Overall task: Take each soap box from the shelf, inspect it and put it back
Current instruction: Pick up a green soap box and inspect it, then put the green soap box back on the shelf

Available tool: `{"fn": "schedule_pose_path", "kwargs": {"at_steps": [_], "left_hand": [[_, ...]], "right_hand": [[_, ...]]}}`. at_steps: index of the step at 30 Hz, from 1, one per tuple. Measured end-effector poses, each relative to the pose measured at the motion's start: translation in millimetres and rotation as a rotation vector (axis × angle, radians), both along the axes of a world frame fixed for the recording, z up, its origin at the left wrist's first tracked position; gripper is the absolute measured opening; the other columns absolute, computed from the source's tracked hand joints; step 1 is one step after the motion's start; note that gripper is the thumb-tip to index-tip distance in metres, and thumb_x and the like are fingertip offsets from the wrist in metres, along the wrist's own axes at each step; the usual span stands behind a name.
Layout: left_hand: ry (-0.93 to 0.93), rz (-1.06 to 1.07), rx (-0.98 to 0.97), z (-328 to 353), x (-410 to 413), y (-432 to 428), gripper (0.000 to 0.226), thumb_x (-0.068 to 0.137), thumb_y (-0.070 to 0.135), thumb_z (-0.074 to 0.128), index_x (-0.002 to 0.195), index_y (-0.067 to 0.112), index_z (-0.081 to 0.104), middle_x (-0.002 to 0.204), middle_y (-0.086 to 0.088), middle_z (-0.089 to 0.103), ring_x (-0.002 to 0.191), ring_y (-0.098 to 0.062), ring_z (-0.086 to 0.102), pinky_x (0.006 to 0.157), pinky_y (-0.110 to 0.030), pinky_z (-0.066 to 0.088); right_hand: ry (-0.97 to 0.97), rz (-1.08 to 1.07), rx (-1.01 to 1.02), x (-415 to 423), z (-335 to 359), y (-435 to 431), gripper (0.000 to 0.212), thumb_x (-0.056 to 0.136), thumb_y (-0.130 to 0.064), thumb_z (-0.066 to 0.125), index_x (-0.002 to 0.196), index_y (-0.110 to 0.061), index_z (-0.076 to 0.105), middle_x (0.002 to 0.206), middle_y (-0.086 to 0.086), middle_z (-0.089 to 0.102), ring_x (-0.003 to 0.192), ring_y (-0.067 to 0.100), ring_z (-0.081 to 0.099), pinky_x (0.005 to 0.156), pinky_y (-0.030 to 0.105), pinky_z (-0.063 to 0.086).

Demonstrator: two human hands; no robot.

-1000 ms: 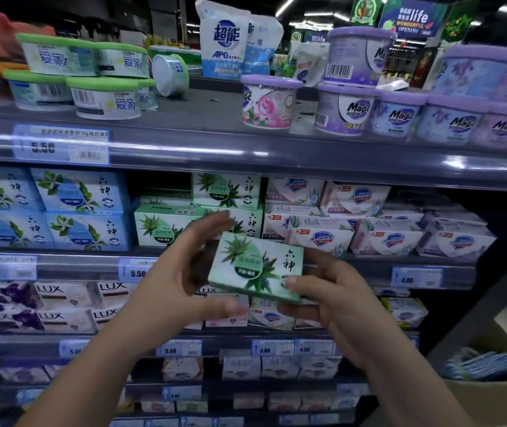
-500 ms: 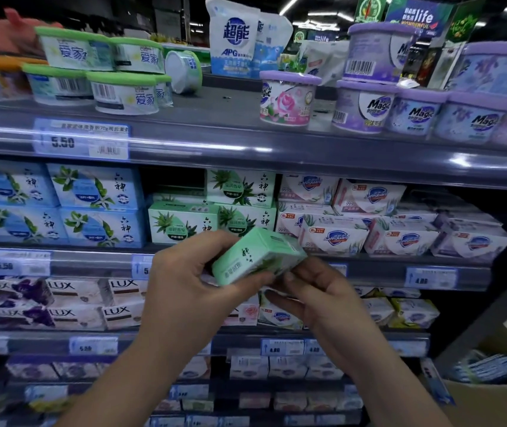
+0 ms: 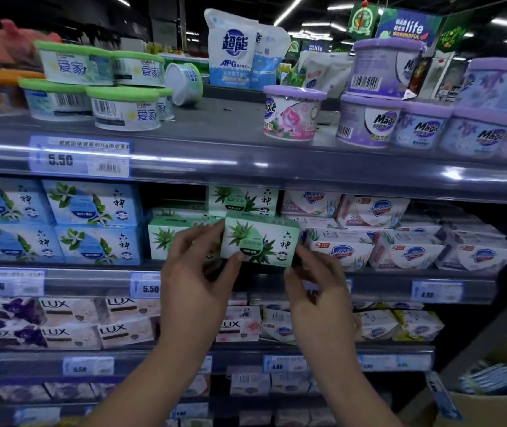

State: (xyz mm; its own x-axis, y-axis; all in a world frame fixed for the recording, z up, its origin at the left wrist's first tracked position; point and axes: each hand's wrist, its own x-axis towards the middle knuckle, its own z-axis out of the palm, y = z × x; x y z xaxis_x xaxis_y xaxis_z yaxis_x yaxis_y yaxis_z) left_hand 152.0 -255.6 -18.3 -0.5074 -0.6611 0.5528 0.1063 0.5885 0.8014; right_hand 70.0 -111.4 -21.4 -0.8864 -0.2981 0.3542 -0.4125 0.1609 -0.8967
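Dim aisle, ceiling strip lights (image 3: 290, 9) far overhead.
Glare streaks the shelf edge (image 3: 184, 167) before me; lower shelves (image 3: 246, 360) shadowed, left edges blurred, bowed.

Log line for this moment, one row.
left hand: grips green box left end; right hand: pinches right end; green box: label forward, at shelf front

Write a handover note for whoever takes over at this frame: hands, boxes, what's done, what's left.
Left hand: pinches the green soap box by its left edge.
Right hand: pinches its lower right corner.
Box: front facing out, at the shelf front, beside the other green boxes.
Done: box is out and in hand; not yet released.
Left: probably seat it, let go, move on to the Safeguard boxes.
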Motion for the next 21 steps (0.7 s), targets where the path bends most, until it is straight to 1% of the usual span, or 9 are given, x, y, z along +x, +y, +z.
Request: {"fn": "schedule_pose_path", "kwargs": {"at_steps": [3, 6, 7, 9, 12, 14, 16, 18, 21], "left_hand": [[-0.090, -0.017, -0.043, -3.3, -0.9, 0.4, 0.050, 0.094, 0.024, 0.072, 0.143, 0.021, 0.062, 0.122, 0.007, 0.061, 0.107, -0.015, 0.067, 0.093, -0.034, 0.060], [-0.137, -0.018, -0.091, -5.9, -0.8, 2.4, 0.043, 0.095, 0.017, 0.071, 0.137, 0.024, 0.066, 0.124, 0.011, 0.062, 0.108, -0.011, 0.066, 0.094, -0.031, 0.059], [-0.139, -0.022, -0.097, -6.4, -0.7, 3.6, 0.041, 0.095, 0.017, 0.070, 0.135, 0.025, 0.067, 0.123, 0.012, 0.063, 0.107, -0.009, 0.066, 0.094, -0.026, 0.057], [-0.167, -0.026, -0.101, -8.3, -0.7, 6.7, 0.041, 0.095, 0.017, 0.071, 0.135, 0.025, 0.067, 0.122, 0.013, 0.064, 0.106, -0.006, 0.064, 0.092, -0.014, 0.050], [-0.206, -0.020, -0.123, -9.3, 1.9, 9.2, 0.043, 0.095, 0.020, 0.071, 0.137, 0.026, 0.065, 0.117, 0.026, 0.054, 0.115, -0.015, 0.063, 0.095, -0.021, 0.048], [-0.227, -0.039, -0.158, -9.4, 3.9, 8.6, 0.046, 0.095, 0.022, 0.070, 0.140, 0.027, 0.063, 0.118, 0.028, 0.048, 0.119, -0.018, 0.061, 0.099, -0.028, 0.051], [-0.239, -0.063, -0.162, -10.2, 6.8, 6.3, 0.047, 0.096, 0.025, 0.069, 0.142, 0.033, 0.059, 0.122, 0.027, 0.047, 0.118, -0.007, 0.059, 0.100, -0.016, 0.047], [-0.227, -0.059, -0.132, -10.2, 12.5, 1.4, 0.045, 0.096, 0.025, 0.069, 0.137, 0.040, 0.059, 0.122, 0.029, 0.050, 0.111, 0.009, 0.055, 0.093, -0.003, 0.041], [-0.119, 0.069, -0.052, -12.7, 26.2, -16.3, 0.039, 0.093, 0.018, 0.070, 0.125, 0.037, 0.060, 0.124, 0.019, 0.054, 0.113, 0.005, 0.056, 0.087, -0.018, 0.054]], "right_hand": [[-0.023, 0.031, 0.126, -1.0, -4.2, 1.1, 0.049, 0.104, -0.023, 0.061, 0.150, -0.035, 0.051, 0.138, -0.022, 0.043, 0.099, -0.029, 0.048, 0.084, 0.006, 0.048], [-0.076, 0.036, 0.121, 0.5, -4.5, 0.7, 0.055, 0.103, -0.026, 0.062, 0.150, -0.048, 0.044, 0.149, -0.026, 0.051, 0.078, 0.000, 0.066, 0.065, 0.019, 0.054], [-0.108, 0.038, 0.121, 0.9, -3.8, 1.6, 0.056, 0.103, -0.026, 0.062, 0.149, -0.049, 0.043, 0.137, -0.029, 0.059, 0.072, 0.013, 0.068, 0.059, 0.028, 0.056], [-0.175, 0.043, 0.126, 1.9, -2.6, 4.2, 0.053, 0.103, -0.023, 0.063, 0.145, -0.049, 0.044, 0.114, -0.038, 0.049, 0.071, 0.036, 0.066, 0.056, 0.049, 0.056], [-0.197, 0.063, 0.142, 2.6, -1.7, 5.7, 0.050, 0.102, -0.021, 0.064, 0.140, -0.049, 0.045, 0.103, -0.043, 0.042, 0.076, 0.042, 0.069, 0.061, 0.058, 0.055], [-0.183, 0.047, 0.176, 2.4, -1.0, 5.1, 0.048, 0.102, -0.023, 0.064, 0.138, -0.049, 0.045, 0.095, -0.048, 0.053, 0.075, 0.033, 0.074, 0.063, 0.053, 0.057], [-0.148, 0.011, 0.153, 0.8, -1.6, 5.4, 0.045, 0.101, -0.022, 0.065, 0.133, -0.047, 0.045, 0.072, -0.030, 0.069, 0.068, 0.017, 0.074, 0.054, 0.038, 0.061], [-0.059, -0.046, 0.094, 3.7, 2.7, 5.2, 0.043, 0.098, -0.020, 0.068, 0.128, -0.044, 0.048, 0.075, -0.017, 0.067, 0.070, 0.000, 0.070, 0.044, 0.018, 0.054], [0.073, 0.022, 0.037, 16.8, 10.1, -2.8, 0.035, 0.093, -0.019, 0.066, 0.111, -0.046, 0.055, 0.073, -0.009, 0.068, 0.069, -0.003, 0.067, 0.051, 0.009, 0.049]]}}
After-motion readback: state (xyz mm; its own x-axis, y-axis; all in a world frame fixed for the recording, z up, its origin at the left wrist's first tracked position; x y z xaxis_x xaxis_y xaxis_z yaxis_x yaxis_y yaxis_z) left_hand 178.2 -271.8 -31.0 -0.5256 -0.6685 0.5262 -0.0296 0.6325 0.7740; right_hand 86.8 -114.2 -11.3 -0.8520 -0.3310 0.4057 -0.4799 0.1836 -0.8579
